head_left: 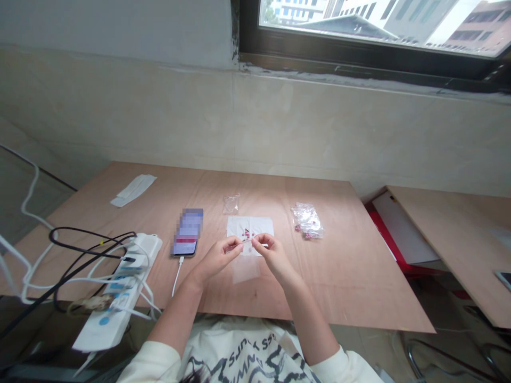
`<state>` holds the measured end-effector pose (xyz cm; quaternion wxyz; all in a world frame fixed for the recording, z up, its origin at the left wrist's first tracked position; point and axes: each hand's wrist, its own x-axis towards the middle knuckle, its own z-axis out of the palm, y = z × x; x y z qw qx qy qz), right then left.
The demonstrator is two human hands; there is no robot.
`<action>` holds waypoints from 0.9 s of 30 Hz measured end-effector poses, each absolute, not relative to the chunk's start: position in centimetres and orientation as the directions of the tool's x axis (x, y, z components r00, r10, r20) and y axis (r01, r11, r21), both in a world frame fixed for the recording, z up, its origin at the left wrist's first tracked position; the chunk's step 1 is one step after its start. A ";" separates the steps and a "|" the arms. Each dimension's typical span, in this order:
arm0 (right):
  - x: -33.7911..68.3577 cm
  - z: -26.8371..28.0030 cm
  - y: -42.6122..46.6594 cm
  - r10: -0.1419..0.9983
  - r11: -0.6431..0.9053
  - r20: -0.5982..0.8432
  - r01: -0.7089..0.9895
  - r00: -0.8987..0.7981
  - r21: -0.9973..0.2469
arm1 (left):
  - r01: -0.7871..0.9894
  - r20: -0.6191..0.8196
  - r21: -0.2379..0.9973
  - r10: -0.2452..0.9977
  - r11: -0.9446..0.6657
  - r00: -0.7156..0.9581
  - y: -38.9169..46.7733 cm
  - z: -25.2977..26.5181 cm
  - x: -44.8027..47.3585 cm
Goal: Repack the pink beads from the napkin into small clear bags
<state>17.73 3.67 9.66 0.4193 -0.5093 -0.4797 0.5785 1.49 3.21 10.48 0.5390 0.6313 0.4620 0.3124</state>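
Note:
A thin pale strand (pixel 247 241) runs between my two hands over the table. My left hand (pixel 221 256) pinches one end with thumb and forefinger. At the other end, my right hand (pixel 275 256) pinches it the same way. Just beyond the fingertips, several small dark red beads (pixel 246 233) lie on a white tissue (pixel 261 223). A sheet of thin translucent film (pixel 245 270) lies below my hands, nearer to me. The strand is too fine to show whether a bead is on it.
Clear bags (pixel 307 219) with red beads lie right; a small clear bag (pixel 231 204) is behind the tissue. A charging phone (pixel 188 232) lies left, near a cable-laden power strip (pixel 120 292). A white folded strip (pixel 134 190) is back left. Another table (pixel 459 229) stands right.

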 end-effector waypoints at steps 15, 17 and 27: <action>16.4 8.9 3.2 0.997 0.056 0.034 0.314 -0.074 -0.948 | 0.259 -0.110 0.966 0.912 0.004 0.396 3.7 10.5 2.0; 16.5 8.8 3.1 0.995 0.059 0.031 0.285 -0.099 -0.957 | 0.277 -0.098 0.961 0.923 -0.010 0.372 3.6 10.4 2.0; 16.9 8.8 3.3 1.000 -0.006 -0.006 0.270 0.003 -0.963 | 0.276 -0.093 0.961 0.932 -0.008 0.351 3.5 10.4 2.4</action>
